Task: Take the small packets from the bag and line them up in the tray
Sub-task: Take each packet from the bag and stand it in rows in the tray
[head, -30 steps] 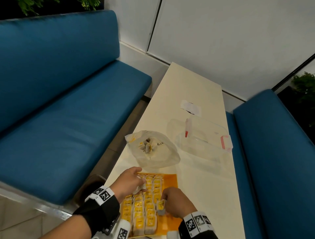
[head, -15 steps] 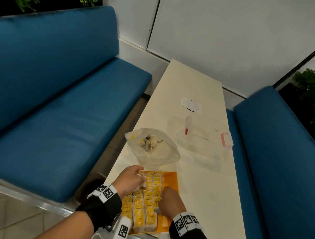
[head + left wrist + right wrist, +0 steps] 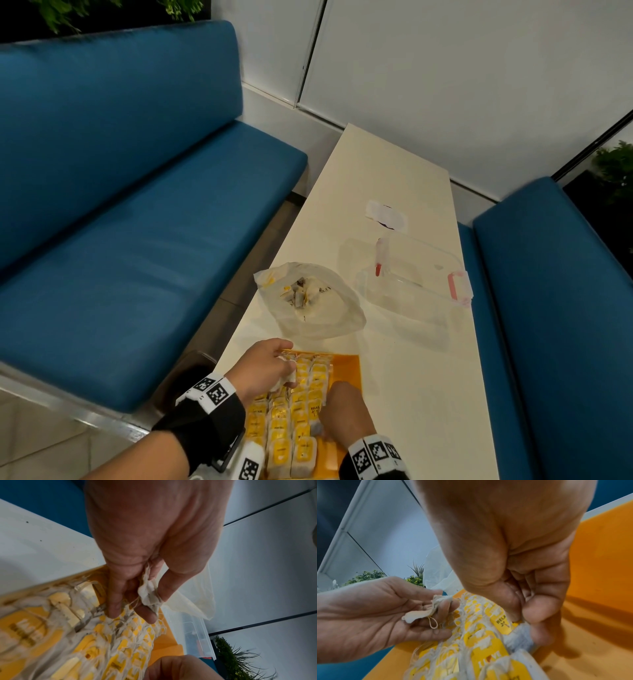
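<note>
The right hand (image 3: 530,601) has its grip pinched on a packet (image 3: 520,632) at the right edge of the rows in the orange tray (image 3: 349,368); the left hand (image 3: 263,366), just beside, holds a crumpled packet (image 3: 149,595). Beyond lies the bag (image 3: 318,308) on the table (image 3: 411,394).

Before you runs a long cream-white rectangular table (image 3: 383,192); on its right side sits a clear plastic lidded container (image 3: 412,274) with pink-red clips, and just beyond that lies a white crumpled paper scrap (image 3: 387,213) with a dark mark; to your left stretches a blue padded bench seat (image 3: 130,192), and a second blue padded bench (image 3: 561,308) flanks the table's right edge; white wall panels (image 3: 462,68) rise behind; green leafy plants (image 3: 616,168) show at the far right and top left.
</note>
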A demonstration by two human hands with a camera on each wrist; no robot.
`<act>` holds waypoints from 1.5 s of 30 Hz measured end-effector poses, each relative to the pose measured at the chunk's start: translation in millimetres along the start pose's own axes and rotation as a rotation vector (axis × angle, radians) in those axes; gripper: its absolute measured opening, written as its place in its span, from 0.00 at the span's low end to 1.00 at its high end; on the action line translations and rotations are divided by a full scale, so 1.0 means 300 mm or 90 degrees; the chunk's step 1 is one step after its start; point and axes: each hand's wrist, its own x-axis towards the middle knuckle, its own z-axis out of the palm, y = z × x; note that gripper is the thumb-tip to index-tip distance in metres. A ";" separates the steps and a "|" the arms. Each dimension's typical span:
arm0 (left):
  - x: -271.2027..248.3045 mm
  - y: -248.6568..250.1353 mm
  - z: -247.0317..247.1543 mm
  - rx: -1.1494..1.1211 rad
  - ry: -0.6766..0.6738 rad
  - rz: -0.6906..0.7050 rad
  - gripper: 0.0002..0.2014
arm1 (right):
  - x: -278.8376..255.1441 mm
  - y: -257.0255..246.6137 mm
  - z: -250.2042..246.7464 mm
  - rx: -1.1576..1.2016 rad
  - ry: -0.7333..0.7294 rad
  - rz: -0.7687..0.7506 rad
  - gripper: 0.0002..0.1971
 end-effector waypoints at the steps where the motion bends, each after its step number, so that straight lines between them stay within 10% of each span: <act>1: -0.002 0.002 0.001 -0.016 -0.001 -0.005 0.19 | -0.003 -0.002 -0.001 0.004 -0.001 -0.003 0.08; 8: -0.030 0.030 -0.014 -0.231 -0.018 -0.083 0.15 | -0.035 -0.012 -0.041 0.057 0.084 -0.076 0.05; 16: -0.040 0.036 -0.024 -0.353 -0.062 -0.122 0.26 | -0.092 -0.079 -0.059 -0.004 0.151 -0.567 0.16; 30: -0.056 0.035 -0.042 -0.263 -0.130 0.077 0.13 | -0.049 -0.091 -0.157 0.512 0.140 -0.332 0.05; 45: -0.025 0.043 -0.011 0.046 0.017 0.176 0.06 | -0.011 -0.063 -0.183 0.599 0.095 -0.244 0.04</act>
